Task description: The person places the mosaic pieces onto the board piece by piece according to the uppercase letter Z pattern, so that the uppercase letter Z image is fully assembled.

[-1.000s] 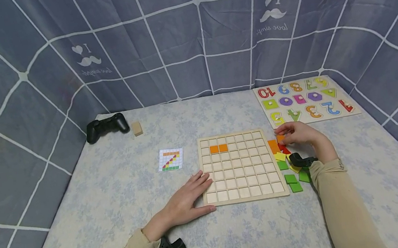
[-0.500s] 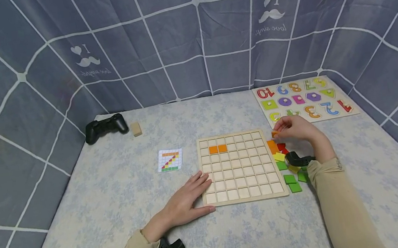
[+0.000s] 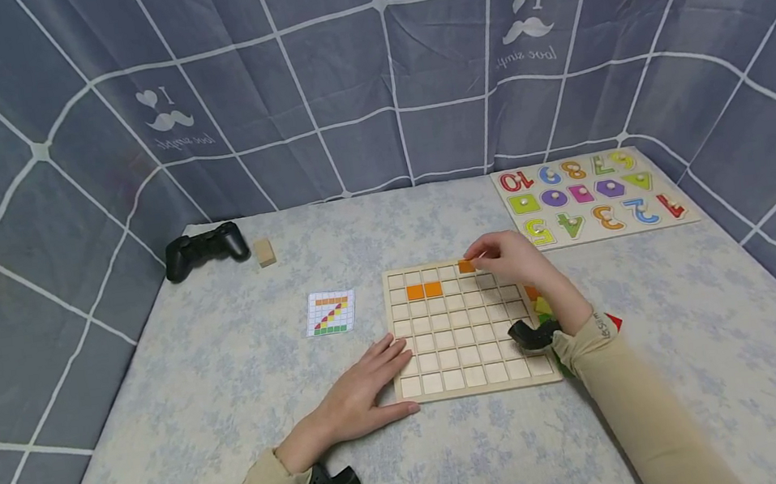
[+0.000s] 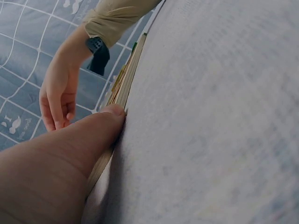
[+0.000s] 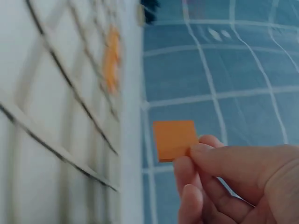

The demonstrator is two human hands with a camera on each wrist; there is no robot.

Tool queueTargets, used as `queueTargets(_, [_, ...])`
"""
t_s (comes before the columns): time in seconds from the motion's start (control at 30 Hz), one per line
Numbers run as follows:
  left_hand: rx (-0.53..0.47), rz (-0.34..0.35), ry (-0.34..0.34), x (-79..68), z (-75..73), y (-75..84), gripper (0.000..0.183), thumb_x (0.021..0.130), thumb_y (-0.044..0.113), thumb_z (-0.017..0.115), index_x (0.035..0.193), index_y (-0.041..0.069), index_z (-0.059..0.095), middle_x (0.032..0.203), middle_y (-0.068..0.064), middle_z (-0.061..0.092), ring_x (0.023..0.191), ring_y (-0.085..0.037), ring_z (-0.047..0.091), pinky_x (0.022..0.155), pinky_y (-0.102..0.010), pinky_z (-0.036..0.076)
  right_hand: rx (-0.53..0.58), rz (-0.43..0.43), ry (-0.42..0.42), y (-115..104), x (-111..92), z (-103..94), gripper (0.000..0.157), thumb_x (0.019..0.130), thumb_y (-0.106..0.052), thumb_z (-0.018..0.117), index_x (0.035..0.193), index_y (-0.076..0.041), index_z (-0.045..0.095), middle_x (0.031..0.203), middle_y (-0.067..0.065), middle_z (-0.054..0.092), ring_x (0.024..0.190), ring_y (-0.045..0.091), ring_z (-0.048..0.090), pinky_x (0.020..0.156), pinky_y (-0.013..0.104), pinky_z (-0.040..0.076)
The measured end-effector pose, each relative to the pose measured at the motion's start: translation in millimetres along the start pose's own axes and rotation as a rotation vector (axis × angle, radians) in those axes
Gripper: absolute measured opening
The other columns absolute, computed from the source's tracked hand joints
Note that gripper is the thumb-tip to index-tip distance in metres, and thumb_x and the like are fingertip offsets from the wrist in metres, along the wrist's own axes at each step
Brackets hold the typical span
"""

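Note:
Between thumb and fingertips my right hand [image 3: 511, 258] pinches an orange square tile [image 5: 176, 141], held over the upper part of the wooden grid board [image 3: 462, 388]. Two orange tiles [image 3: 425, 291] lie side by side in the board's second row, left of that hand. My left hand [image 3: 360, 393] rests at the board's left edge, fingers spread and relaxed on the frame, with the thumb [image 4: 105, 122] along its near corner. A small pattern card [image 3: 331, 312], showing orange, red, yellow and green squares, lies left of the board.
Loose yellow tiles [image 3: 542, 306] and others lie right of the board, partly hidden under the right forearm. A number puzzle board [image 3: 591, 196] stands at the back right. A black game controller [image 3: 207, 250] and a small wooden block [image 3: 265, 252] lie back left.
My right hand has picked up an orange tile from the pile and carried it left over the board. The left hand has stayed in place.

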State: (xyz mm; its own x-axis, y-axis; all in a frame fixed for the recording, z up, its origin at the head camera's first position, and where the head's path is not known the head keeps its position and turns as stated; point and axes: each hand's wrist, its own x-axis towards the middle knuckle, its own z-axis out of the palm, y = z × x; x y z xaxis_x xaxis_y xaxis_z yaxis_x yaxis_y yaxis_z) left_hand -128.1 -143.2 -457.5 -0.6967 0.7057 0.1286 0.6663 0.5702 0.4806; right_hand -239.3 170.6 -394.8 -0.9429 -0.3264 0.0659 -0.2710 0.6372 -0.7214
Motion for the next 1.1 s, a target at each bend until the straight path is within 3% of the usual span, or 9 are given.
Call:
queueTargets(0.27, [-0.003,0.004,0.0,0.1,0.4,-0.4,0.075,0.088,0.052,0.058,0.145,0.007,0.037,0.152,-0.006,0.027,0.142,-0.019,0.015,0.116,-0.032,0.016,0.009,-0.024,-0.063,6,8,32.4,0.017,0.093,-0.011,0.058,0.104,-0.007,0.07,0.101,0.008,0.066,0.091,0.025,0.06,0.08,0.04,0.05])
queueTargets(0.43, [-0.013,0.001,-0.001,0.2,-0.1,-0.3,0.075,0.089,0.052,0.058,0.145,0.007,0.037,0.153,-0.006,0.027,0.142,-0.019,0.014,0.116,-0.032,0.016,-0.026,-0.07,-0.072,13,10,37.8,0.019,0.092,-0.009,0.06,0.107,-0.005,0.07,0.103,0.01,0.066,0.093,0.026,0.061,0.082,0.041,0.051])
queueTargets(0.57, [-0.021,-0.005,-0.005,0.0,-0.2,-0.1,0.075,0.089,0.053,0.058,0.145,0.007,0.037,0.153,-0.005,0.026,0.142,-0.018,0.014,0.116,-0.032,0.016,-0.069,-0.14,-0.133,16,10,37.4,0.025,0.091,-0.006,0.06,0.115,-0.003,0.068,0.111,0.013,0.06,0.092,0.025,0.058,0.081,0.038,0.05])
queueTargets(0.67, [-0.022,-0.005,-0.007,0.2,-0.1,0.1,0.075,0.089,0.052,0.058,0.145,0.007,0.036,0.153,-0.005,0.026,0.142,-0.018,0.013,0.116,-0.031,0.015,-0.052,-0.152,-0.177,16,8,32.8,0.032,0.091,-0.006,0.06,0.123,-0.003,0.062,0.118,0.015,0.053,0.089,0.024,0.056,0.078,0.038,0.049])
queueTargets(0.8, [-0.016,0.0,-0.006,0.5,0.0,0.2,0.075,0.089,0.052,0.058,0.145,0.007,0.036,0.153,-0.005,0.026,0.142,-0.018,0.013,0.116,-0.03,0.014,0.0,-0.102,-0.182,16,4,18.9,0.037,0.092,-0.008,0.059,0.129,-0.004,0.057,0.123,0.017,0.052,0.096,0.028,0.057,0.081,0.041,0.05])
queueTargets(0.9, [-0.004,0.009,0.004,0.4,-0.1,0.1,0.075,0.089,0.052,0.058,0.145,0.007,0.036,0.153,-0.006,0.027,0.142,-0.019,0.014,0.116,-0.032,0.016,0.034,-0.077,-0.18,20,2,5.5,0.036,0.093,-0.009,0.059,0.128,-0.003,0.057,0.118,0.017,0.057,0.1,0.03,0.057,0.081,0.041,0.051])
queueTargets(1.1, [0.007,0.019,0.019,-0.5,-0.4,-0.3,0.076,0.088,0.052,0.058,0.144,0.006,0.037,0.152,-0.006,0.028,0.142,-0.021,0.016,0.115,-0.035,0.019,0.116,-0.024,-0.167,32,-4,-20.8,0.031,0.09,-0.009,0.062,0.12,0.0,0.061,0.108,0.019,0.063,0.092,0.028,0.059,0.074,0.033,0.051])
